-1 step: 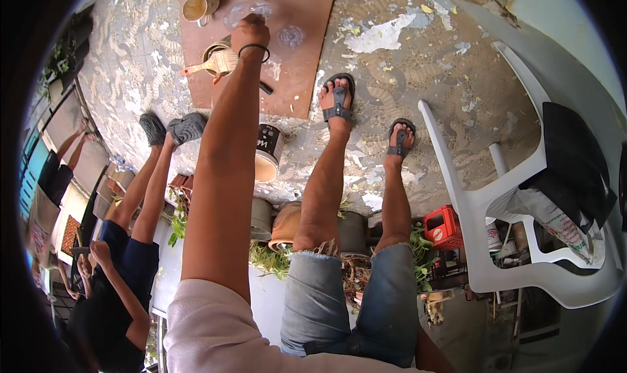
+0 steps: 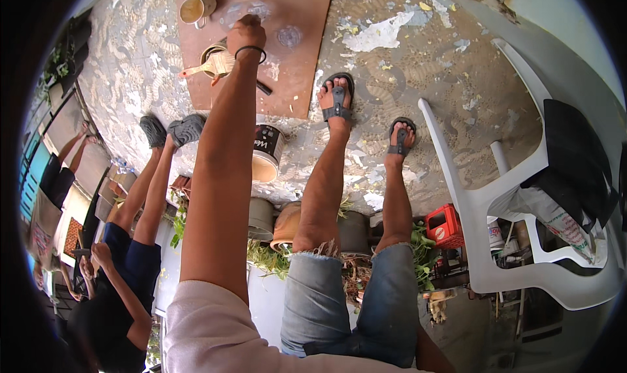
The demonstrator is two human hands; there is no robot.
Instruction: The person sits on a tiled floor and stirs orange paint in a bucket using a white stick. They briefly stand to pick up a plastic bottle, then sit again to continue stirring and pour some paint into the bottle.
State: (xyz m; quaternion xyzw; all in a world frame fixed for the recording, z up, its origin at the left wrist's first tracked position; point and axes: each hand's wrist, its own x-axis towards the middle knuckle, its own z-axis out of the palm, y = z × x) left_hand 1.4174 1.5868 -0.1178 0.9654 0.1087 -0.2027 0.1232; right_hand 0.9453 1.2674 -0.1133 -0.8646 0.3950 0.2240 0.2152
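Note:
My left hand (image 2: 247, 34), with a dark band at the wrist, reaches over a brown board (image 2: 304, 79), fingers curled beside clear plastic (image 2: 260, 9); what they grip is hidden. Left of my wrist, a wide paintbrush (image 2: 219, 63) lies across an open can (image 2: 214, 50). A mug (image 2: 192, 10) stands at the board's upper left, a round clear piece (image 2: 289, 36) lies right of my hand, and a dark bar (image 2: 264, 88) is partly behind my forearm. My right hand is not visible.
My sandalled feet are on mottled, flake-strewn paving. Nearby are a paint bucket (image 2: 266, 147), plant pots (image 2: 260, 219), a red crate (image 2: 443, 224) and a white plastic chair (image 2: 467, 203) bearing bags. At left, another person (image 2: 111, 308) has both hands on a tool; someone else shows behind.

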